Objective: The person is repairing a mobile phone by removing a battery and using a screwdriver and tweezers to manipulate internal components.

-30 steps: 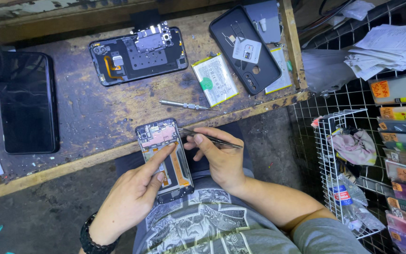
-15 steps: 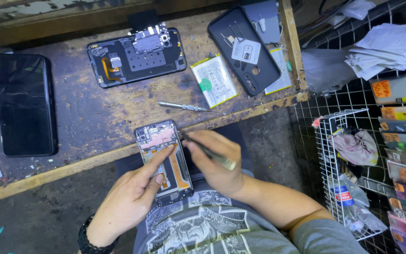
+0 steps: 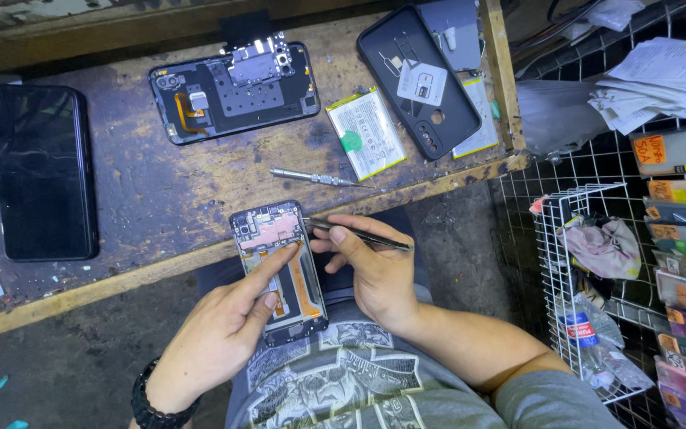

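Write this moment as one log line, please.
left hand: holds opened phone, index finger on it | right hand: grips tweezers, tip at phone's upper edge | bench: screwdriver, battery

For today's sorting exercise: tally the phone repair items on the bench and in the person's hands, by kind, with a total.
Opened phones: 2
Intact dark phone: 1
Batteries: 2
Back covers: 1
Tools: 2, tweezers, screwdriver
Total: 8
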